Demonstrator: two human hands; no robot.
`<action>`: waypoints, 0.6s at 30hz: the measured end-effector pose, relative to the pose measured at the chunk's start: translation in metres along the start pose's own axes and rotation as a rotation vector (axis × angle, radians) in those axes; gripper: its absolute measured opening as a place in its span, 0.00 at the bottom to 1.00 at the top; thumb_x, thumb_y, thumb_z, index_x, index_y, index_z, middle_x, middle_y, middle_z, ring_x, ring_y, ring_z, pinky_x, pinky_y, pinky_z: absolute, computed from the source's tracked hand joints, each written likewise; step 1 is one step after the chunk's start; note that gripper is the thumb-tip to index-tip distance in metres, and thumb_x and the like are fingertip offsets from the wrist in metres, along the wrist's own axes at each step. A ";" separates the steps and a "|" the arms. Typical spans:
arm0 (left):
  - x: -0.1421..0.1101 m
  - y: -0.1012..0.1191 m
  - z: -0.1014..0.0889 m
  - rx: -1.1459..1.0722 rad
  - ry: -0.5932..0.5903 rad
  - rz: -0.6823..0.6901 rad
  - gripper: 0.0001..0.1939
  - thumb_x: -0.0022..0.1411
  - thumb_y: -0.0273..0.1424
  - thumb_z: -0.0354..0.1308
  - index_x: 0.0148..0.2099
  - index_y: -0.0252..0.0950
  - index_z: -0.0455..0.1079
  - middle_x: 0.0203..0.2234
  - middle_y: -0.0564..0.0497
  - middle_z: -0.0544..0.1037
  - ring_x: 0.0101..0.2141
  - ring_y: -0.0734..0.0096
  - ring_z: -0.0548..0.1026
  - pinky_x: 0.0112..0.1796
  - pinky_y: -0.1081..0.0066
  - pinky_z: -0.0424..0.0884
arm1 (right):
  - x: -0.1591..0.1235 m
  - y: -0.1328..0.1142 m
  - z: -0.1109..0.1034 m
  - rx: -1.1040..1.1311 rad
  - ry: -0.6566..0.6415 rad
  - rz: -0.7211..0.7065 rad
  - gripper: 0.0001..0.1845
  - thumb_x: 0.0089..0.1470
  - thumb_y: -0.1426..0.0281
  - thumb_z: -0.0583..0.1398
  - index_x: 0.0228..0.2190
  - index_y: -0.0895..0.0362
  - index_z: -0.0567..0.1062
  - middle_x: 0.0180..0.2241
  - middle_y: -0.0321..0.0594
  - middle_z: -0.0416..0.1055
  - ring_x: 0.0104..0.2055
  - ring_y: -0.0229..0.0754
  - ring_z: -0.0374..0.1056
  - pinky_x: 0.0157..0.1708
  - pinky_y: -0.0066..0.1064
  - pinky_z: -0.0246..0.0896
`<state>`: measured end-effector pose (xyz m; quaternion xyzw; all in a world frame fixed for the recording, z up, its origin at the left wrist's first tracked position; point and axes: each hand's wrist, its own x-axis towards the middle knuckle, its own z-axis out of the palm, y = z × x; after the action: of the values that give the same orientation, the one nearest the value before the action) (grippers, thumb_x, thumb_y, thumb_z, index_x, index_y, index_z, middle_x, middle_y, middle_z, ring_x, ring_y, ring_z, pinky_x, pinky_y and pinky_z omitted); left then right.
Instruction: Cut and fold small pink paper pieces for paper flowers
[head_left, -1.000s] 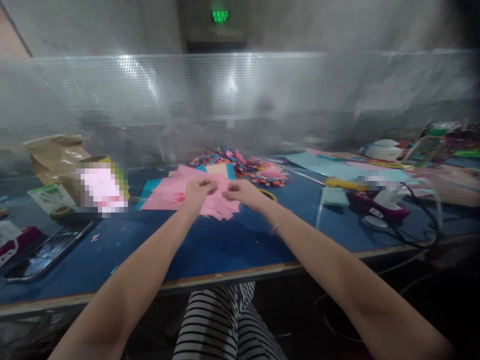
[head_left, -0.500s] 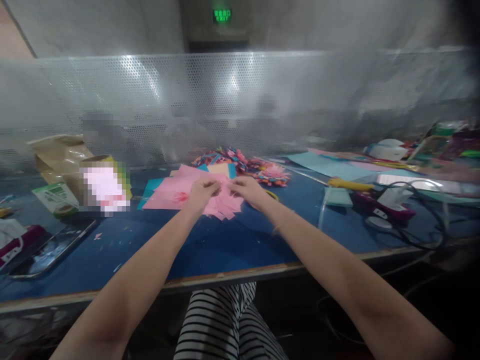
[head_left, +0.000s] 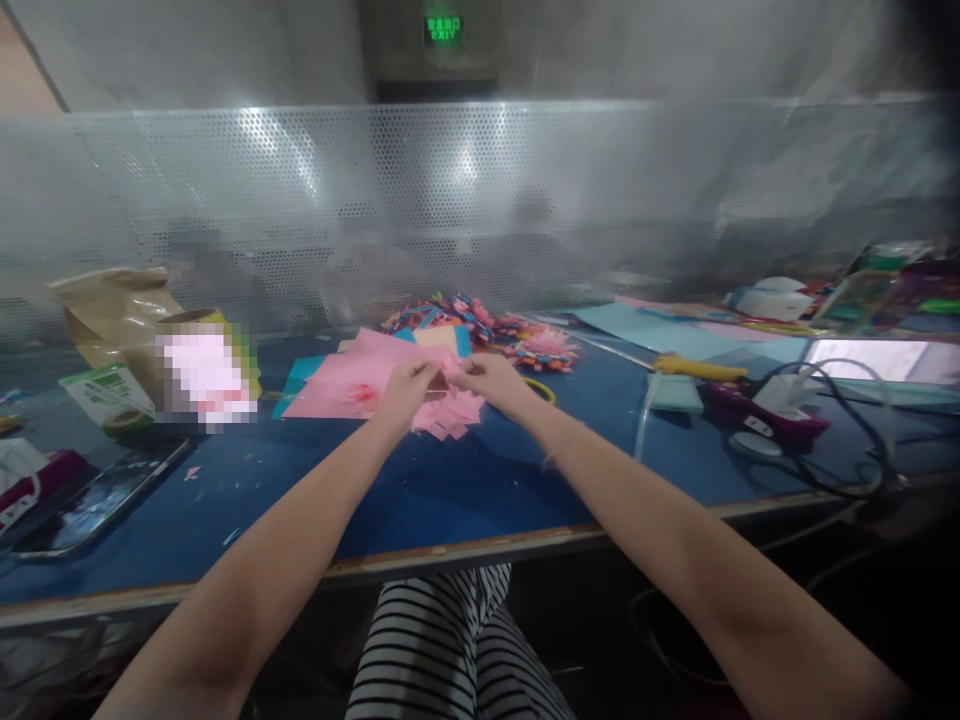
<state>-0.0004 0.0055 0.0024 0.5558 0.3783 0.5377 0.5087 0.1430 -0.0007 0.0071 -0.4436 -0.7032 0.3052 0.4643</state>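
Note:
My left hand [head_left: 412, 388] and my right hand [head_left: 495, 380] meet over the middle of the blue table [head_left: 465, 500]. Their fingers pinch a small piece of pink paper [head_left: 447, 366] between them. Beneath and in front of the hands lies a pile of pink paper strips [head_left: 448, 418]. To the left, a larger pink sheet [head_left: 330, 388] with a red mark rests over blue and cream paper. Just behind are pompom-like bunches of colourful paper [head_left: 544, 350]. A yellow ring [head_left: 541, 390], perhaps a tape roll, shows partly past my right hand.
At left stand a brown paper bag [head_left: 112, 310], a green and white box [head_left: 109, 398] and a phone [head_left: 101, 500]. On the right are a yellow-handled tool [head_left: 697, 368], a purple power strip [head_left: 780, 415] with cables, and light blue sheets [head_left: 675, 335]. A perforated metal screen [head_left: 420, 200] rises behind.
My hands have drawn slightly closer, and the pink paper now shows between my fingertips. At far right, a bright-screened device has shifted rightward; the hand seen near it has left view.

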 end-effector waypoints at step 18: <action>-0.004 0.007 0.002 -0.096 -0.080 0.048 0.09 0.42 0.33 0.58 0.25 0.32 0.66 0.19 0.53 0.70 0.24 0.75 0.70 0.31 0.69 0.68 | -0.005 -0.013 -0.001 -0.004 0.019 -0.062 0.12 0.38 0.64 0.59 0.16 0.58 0.62 0.16 0.32 0.62 0.19 0.31 0.60 0.21 0.25 0.58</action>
<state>0.0005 -0.0003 0.0083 0.5609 0.3178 0.5446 0.5364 0.1404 -0.0106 0.0161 -0.4254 -0.7128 0.2849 0.4794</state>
